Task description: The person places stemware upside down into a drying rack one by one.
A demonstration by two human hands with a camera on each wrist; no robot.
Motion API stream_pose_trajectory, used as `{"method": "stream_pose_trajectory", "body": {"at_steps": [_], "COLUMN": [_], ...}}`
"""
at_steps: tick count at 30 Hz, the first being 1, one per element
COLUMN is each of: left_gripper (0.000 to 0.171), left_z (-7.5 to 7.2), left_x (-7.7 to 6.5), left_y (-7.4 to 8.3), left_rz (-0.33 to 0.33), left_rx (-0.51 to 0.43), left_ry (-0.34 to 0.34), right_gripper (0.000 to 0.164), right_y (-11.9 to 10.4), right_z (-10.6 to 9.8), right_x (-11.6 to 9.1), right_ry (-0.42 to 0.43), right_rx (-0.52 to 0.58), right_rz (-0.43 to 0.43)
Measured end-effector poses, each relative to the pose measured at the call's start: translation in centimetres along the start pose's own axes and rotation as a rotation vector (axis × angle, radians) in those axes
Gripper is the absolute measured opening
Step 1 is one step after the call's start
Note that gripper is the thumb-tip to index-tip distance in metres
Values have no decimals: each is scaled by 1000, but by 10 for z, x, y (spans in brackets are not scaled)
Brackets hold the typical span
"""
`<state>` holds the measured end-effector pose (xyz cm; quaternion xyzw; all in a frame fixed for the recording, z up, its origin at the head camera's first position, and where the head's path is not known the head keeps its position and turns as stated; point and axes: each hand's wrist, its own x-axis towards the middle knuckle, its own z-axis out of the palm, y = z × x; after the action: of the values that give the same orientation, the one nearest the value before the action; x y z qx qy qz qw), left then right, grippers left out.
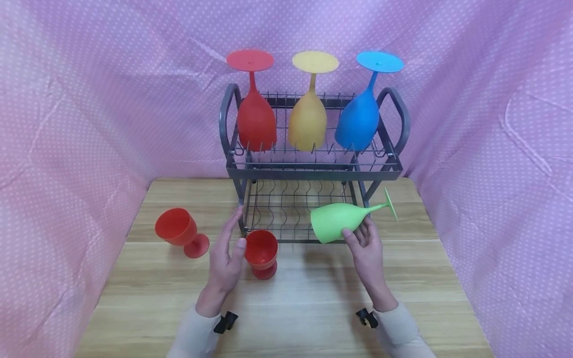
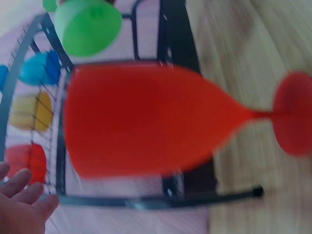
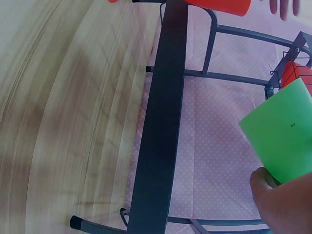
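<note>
Green goblet: lay sideways, pinched at the bowl by the right hand. Left hand: fingers straight, held nothing; red goblet stood just to its right. A light pinch, clear of the rack beyond, seemed best.

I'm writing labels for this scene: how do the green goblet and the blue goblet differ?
The green goblet is held in the right grip, while the blue goblet rests on the rack's upper tier. The green goblet lies roughly sideways, its foot toward the head view's right; the blue goblet is upside down, foot up. Both have a deep bowl, thin stem and flat round foot.
</note>
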<state>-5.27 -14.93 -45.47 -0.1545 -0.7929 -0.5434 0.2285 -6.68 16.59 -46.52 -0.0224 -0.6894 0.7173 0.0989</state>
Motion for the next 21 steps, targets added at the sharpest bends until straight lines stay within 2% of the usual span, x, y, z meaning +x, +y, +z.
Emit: {"method": "stream_pose_trajectory", "body": {"at_steps": [5,8,17,21], "left_gripper": [58,56,56,60], "left_z": [-12,-16,-22,-24], "left_x": [-6,-12,-34,-39], "left_y": [-23,-37,-73,-87], "left_rz": [-29,-47,-153,-165], "left_rx": [75,101,226,307], "left_ry": [0,-31,-251,-338], "right_gripper": [67,67,68,69], "right_y": [3,4,12,14], "right_z": [-2,-3,-6,-7], "right_x": [2,2,6,7], "right_ry": [-4,-6,-10,-10], "right_rx": [1,-1,-18,-18], "right_rz": [-3,-1,11,21]}}
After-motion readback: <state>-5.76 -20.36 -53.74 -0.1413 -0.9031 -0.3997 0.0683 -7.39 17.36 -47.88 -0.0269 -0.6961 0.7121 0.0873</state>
